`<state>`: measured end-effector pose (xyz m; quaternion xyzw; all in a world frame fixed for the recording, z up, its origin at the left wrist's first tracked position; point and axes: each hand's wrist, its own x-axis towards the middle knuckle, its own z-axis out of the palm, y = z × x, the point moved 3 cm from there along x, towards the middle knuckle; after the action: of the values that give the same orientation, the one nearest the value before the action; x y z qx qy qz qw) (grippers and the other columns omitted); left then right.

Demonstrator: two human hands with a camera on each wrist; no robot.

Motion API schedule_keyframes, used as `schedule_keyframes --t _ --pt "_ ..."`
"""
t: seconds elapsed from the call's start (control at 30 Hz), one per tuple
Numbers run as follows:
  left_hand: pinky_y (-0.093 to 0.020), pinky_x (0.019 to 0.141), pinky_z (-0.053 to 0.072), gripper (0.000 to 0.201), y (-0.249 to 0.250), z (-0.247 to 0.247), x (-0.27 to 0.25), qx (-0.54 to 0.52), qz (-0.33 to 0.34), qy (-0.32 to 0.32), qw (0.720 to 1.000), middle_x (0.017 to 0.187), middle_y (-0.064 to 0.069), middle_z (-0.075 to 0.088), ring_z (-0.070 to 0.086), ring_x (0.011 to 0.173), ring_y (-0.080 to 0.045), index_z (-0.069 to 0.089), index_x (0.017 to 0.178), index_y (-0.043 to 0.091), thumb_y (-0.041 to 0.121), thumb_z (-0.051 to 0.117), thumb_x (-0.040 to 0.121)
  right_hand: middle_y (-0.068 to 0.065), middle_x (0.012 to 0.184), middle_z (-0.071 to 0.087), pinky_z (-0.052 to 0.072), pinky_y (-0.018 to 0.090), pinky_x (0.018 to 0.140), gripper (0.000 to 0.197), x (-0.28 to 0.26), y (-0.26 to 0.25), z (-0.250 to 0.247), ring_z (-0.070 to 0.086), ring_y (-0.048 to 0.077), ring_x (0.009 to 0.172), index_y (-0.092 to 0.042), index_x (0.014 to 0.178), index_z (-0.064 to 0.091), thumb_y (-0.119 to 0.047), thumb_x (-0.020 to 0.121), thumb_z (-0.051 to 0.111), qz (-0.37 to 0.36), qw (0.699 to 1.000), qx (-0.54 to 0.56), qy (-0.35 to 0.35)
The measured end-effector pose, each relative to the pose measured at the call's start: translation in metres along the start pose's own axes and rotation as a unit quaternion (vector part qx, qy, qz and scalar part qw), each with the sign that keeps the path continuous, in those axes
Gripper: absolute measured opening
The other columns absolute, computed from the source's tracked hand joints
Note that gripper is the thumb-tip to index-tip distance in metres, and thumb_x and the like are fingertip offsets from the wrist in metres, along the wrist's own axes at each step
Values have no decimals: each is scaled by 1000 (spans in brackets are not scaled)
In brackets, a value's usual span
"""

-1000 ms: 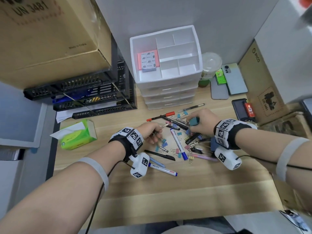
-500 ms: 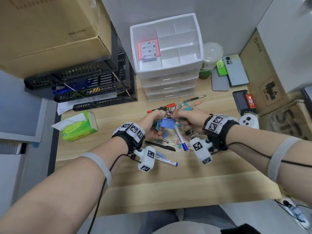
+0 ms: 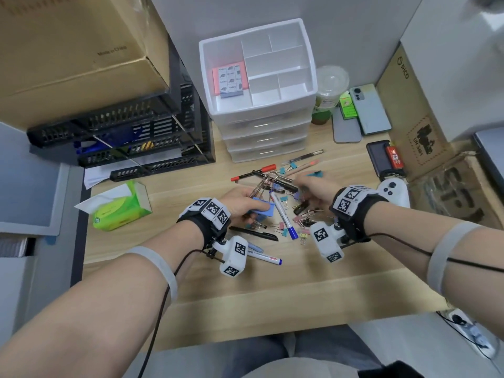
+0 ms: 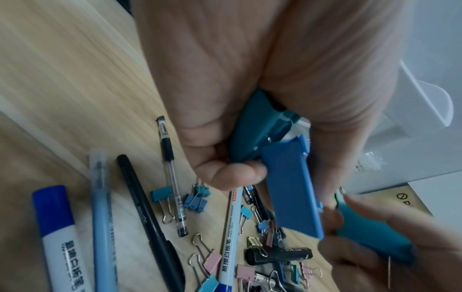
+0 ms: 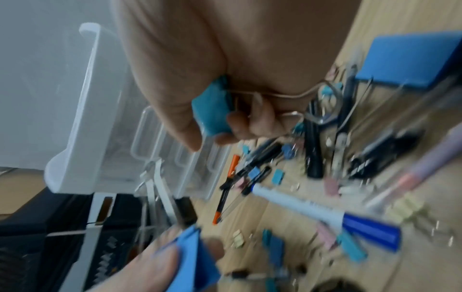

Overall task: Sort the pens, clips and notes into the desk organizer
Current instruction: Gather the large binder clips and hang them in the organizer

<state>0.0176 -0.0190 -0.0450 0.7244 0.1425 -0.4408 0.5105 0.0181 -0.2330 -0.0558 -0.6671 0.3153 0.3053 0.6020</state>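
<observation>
My left hand grips a large blue binder clip, its wire handles sticking up; the left wrist view shows that blue clip bunched with a teal one. My right hand, just right of it, grips another teal binder clip. Both hover over a pile of small binder clips and pens, among them a whiteboard marker and a black pen. The white desk organizer stands behind, with a notes pad in its left compartment.
A green tissue box lies at the left, black crates behind it. Right of the organizer are a cup, phones, a power bank, a white controller and cardboard boxes.
My hands came together over the pile and the large blue clip ended up in my left hand. My right hand has since drawn a little to the right, still holding the teal clip.
</observation>
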Motion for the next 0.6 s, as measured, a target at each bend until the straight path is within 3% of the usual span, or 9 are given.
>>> schedule_keyframes --t 0.03,0.07,0.13,0.2,0.23,0.3,0.4,0.5,0.6 --pt "-25 48 44 17 -1 -1 2 0 -2 8 1000 78 -15 66 53 56 -17 59 78 13 5 72 87 8 77 61 48 34 60 65 2 1 -14 57 24 61 -10 102 64 -42 48 79 4 999 -16 49" --pt "-25 50 48 18 -1 -2 4 1 -3 17 1000 79 -14 67 55 59 -19 59 76 13 6 72 86 7 76 60 48 28 56 63 1 0 -28 58 21 58 -9 106 63 -40 53 79 5 994 -33 100" --pt "-27 52 52 14 0 -4 7 -4 -7 27 1000 85 -16 71 57 58 -20 63 76 11 8 72 86 11 78 59 46 23 47 38 -7 0 -56 56 16 51 -7 108 60 -25 78 74 5 982 -82 171" --pt "-29 51 50 10 1 -3 9 -18 -10 27 999 91 -21 74 54 53 -18 67 76 8 6 69 86 22 90 67 55 31 60 25 -6 6 -83 56 22 62 1 106 66 -15 87 64 -13 955 -192 224" --pt "-29 50 50 9 1 -2 10 -14 -12 27 999 91 -22 73 53 52 -18 67 77 6 5 68 85 23 93 69 53 32 65 23 -6 9 -91 57 25 67 4 102 68 -14 88 62 -20 939 -245 239" --pt "-29 49 49 4 1 3 11 13 -21 24 999 87 -22 70 52 51 -17 64 80 4 4 66 83 21 93 69 49 33 67 18 -7 14 -93 56 28 72 3 96 66 -12 88 61 -26 913 -334 232" --pt "-26 47 48 8 -2 10 11 46 -40 19 998 80 -17 66 50 50 -16 59 84 6 2 66 82 18 94 69 54 35 69 6 -8 27 -87 58 27 72 -4 90 60 -6 84 61 -13 885 -426 188" --pt "-24 46 48 12 -3 14 12 61 -47 13 997 76 -12 65 50 51 -15 56 86 9 2 65 83 10 99 62 57 38 73 21 -5 40 -78 61 26 79 -11 99 56 -4 80 61 -41 857 -497 133" --pt "-23 44 49 15 -8 11 13 70 -53 20 996 77 -12 66 52 52 -14 62 97 4 5 67 82 6 115 47 51 35 69 30 -3 50 -69 59 27 82 -12 110 54 -12 82 67 -62 829 -548 99"
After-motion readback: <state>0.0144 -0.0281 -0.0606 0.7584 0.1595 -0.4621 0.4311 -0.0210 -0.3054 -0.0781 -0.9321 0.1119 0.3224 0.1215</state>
